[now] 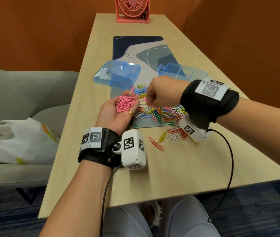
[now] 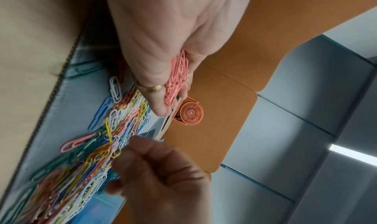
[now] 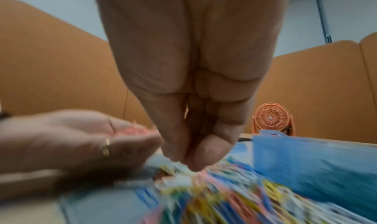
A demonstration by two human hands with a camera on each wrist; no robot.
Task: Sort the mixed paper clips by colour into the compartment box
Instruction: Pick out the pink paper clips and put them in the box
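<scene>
On the grey armchair [image 1: 16, 79] left of the long pale wooden table [image 1: 170, 168] lies a white plastic carrier bag [image 1: 21, 141]; on the table, the left hand [image 1: 117, 110] lies palm up with relaxed fingers, cradling a small heap of pink paper clips [image 1: 125, 103], a gold ring [image 1: 131, 113] on one finger; beyond that hand, on the patterned blue-and-grey desk mat [image 1: 141, 53], rests the clear blue plastic lid [image 1: 117, 74]; the loose pile of mixed coloured paper clips [image 1: 163, 113] spreads over the mat's near edge, with a few strays on the bare wood; the right hand [image 1: 163, 93] hovers over the pile, fingers curled and fingertips [image 3: 191, 159] bunched downward; whether they pinch a clip cannot be told; the clear blue compartment box [image 1: 183, 71] sits on the mat behind this hand; a pink desk fan [image 1: 132, 9] stands at the table's far end.
</scene>
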